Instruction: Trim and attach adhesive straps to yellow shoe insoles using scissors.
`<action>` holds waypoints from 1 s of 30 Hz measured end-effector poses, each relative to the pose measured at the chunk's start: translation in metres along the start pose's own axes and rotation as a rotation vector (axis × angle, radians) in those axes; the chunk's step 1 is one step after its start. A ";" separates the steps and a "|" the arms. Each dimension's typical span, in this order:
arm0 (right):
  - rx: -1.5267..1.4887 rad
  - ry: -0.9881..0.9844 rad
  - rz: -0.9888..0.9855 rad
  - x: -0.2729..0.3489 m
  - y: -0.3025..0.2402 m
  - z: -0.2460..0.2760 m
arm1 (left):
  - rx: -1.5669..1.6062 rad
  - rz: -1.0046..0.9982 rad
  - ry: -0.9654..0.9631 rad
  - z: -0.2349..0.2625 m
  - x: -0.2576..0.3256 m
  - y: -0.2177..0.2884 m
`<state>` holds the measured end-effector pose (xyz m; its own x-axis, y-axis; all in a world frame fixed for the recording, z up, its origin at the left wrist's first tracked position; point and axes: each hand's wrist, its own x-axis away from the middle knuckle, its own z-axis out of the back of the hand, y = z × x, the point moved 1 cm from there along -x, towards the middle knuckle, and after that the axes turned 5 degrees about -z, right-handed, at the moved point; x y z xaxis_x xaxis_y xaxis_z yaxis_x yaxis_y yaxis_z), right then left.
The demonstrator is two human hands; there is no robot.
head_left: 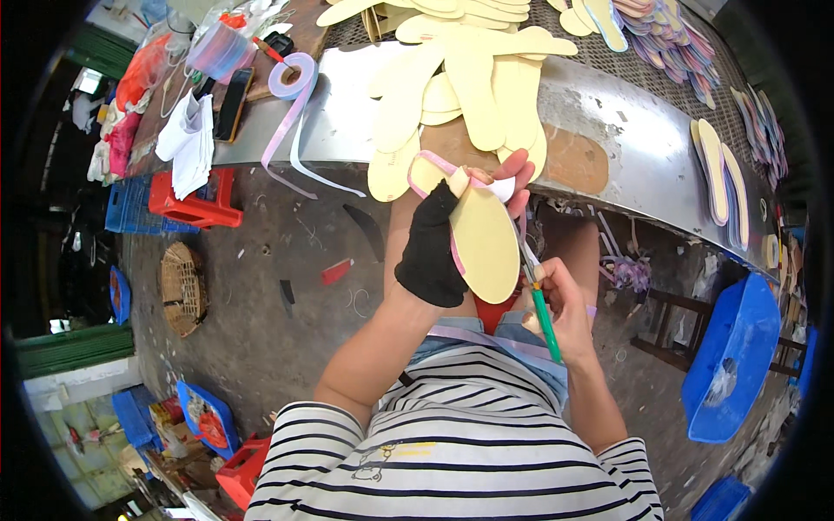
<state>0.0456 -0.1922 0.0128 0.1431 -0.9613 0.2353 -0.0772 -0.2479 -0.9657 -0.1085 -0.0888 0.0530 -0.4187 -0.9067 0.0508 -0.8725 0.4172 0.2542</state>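
Observation:
In front of my lap, my left hand (439, 234), in a black fingerless glove, grips a pale yellow insole (486, 247) with pink edging along part of its rim. A small white piece (503, 189) shows by the left fingertips. My right hand (563, 300) is closed round a green-handled tool (544, 317) with a slim metal end, held close to the insole's right edge. A narrow strip runs near that metal end; I cannot tell whether the tool touches it. Fingers partly hide the tool's upper part.
Yellow insoles (473, 82) lie heaped on the metal-edged bench (634, 130) ahead. At the left are a tape roll (292, 76), a phone (233, 106) and white cloth (188, 143). A red stool (195, 198) and wicker basket (182, 288) stand left; a blue tub (731, 360) is right.

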 end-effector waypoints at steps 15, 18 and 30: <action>1.001 0.682 0.634 -0.064 -0.081 0.078 | -0.844 -0.171 0.251 -0.003 -0.002 -0.008; 0.159 0.061 -0.005 -0.052 -0.070 0.039 | -0.828 -0.102 0.191 0.002 -0.002 -0.009; 0.207 0.143 0.161 -0.045 -0.059 0.015 | -0.946 0.086 0.175 -0.013 -0.002 -0.016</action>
<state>0.0587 -0.1324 0.0576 0.0039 -0.9971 0.0758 0.1175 -0.0748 -0.9903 -0.0908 -0.0945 0.0614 -0.3617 -0.9036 0.2296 -0.2446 0.3297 0.9119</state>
